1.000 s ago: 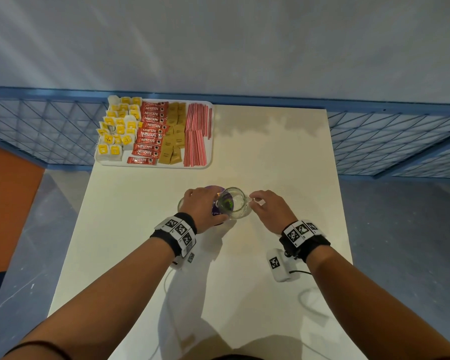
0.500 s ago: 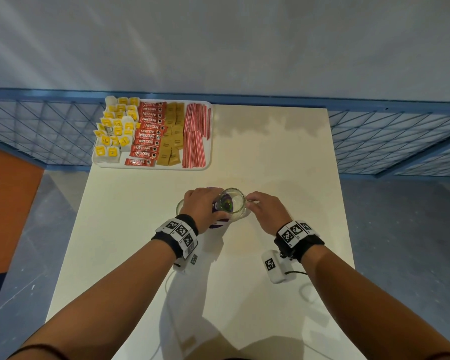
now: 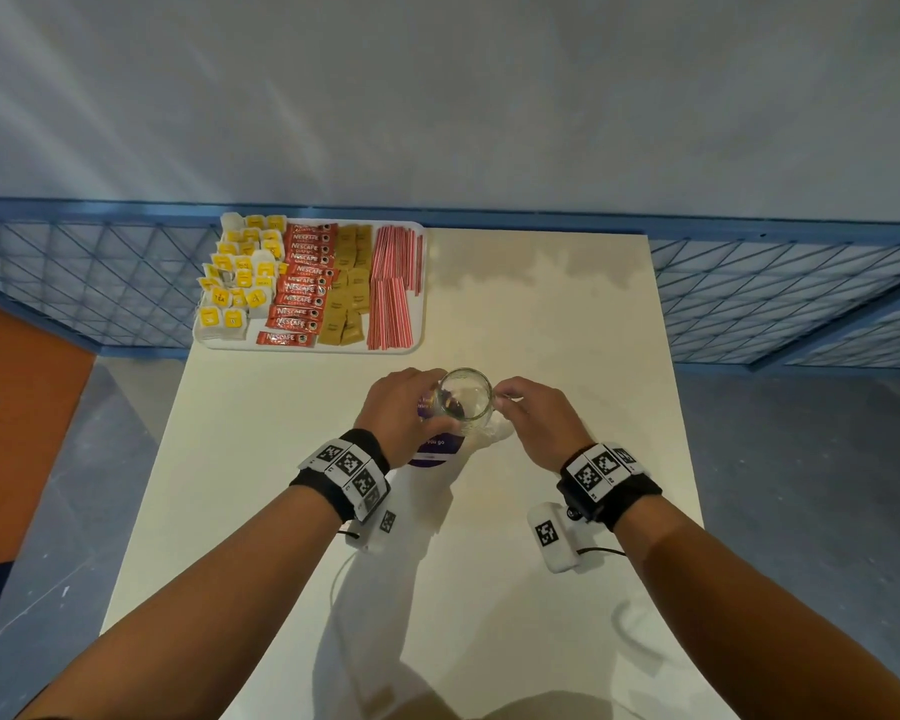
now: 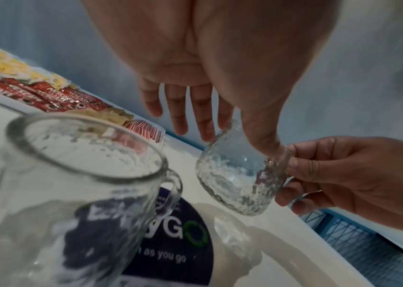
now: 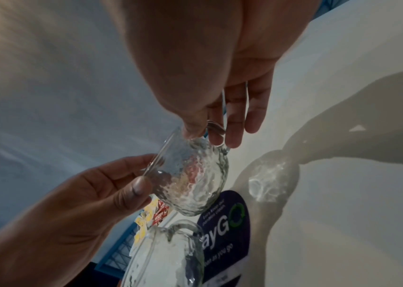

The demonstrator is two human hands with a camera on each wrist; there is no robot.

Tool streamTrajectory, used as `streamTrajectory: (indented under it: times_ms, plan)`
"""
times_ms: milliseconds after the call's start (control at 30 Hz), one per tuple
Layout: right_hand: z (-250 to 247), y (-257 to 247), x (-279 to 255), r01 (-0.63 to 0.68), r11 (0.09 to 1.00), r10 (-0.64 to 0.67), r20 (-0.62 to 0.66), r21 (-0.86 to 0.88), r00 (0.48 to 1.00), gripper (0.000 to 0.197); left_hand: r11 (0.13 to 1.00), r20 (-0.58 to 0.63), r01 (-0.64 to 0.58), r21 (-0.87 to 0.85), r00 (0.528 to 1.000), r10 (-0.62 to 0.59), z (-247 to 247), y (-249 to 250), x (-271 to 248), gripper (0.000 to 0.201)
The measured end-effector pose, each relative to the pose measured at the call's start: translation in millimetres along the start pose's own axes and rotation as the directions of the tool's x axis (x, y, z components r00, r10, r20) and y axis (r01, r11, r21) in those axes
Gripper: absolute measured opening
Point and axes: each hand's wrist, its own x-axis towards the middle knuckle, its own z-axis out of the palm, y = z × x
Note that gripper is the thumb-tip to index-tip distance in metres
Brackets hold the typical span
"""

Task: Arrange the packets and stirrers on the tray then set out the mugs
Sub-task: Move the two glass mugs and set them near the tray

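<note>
Head view: both hands (image 3: 481, 418) grip 1 glass mug (image 3: 462, 394); fingers curled.

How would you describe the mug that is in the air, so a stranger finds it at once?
On the white table, near its middle, lies a purple sticker. Just above it both hands hold a small dimpled glass mug. Unlike the other glass mug, it is lifted and tilted.
</note>
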Motion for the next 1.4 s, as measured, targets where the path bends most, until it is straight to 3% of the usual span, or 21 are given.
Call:
streamTrajectory:
  times_ms: [200,533,1400]
  plan:
    - [-14.2,-19.4,2.7,0.033,0.999,-0.032,-0.051,0.033,0.998,0.017,0.995,-0.071,-0.027,-0.1,0.997,0.02,-22.8,7.3,2.4,0.061]
    - [-25.2,-36.8,38.2,0.046,0.998,-0.044,-0.083,0.032,0.996,0.018,0.994,-0.094,-0.037,-0.102,0.995,0.027,-42.8,7.2,33.5,0.063]
    - [-24.1,-20.6,211.1,0.076,0.997,-0.08,-0.15,-0.035,0.985,0.019,1.0,-0.041,-0.018,0.006,0.999,0.019,-58.2,-41.6,201.1,0.07]
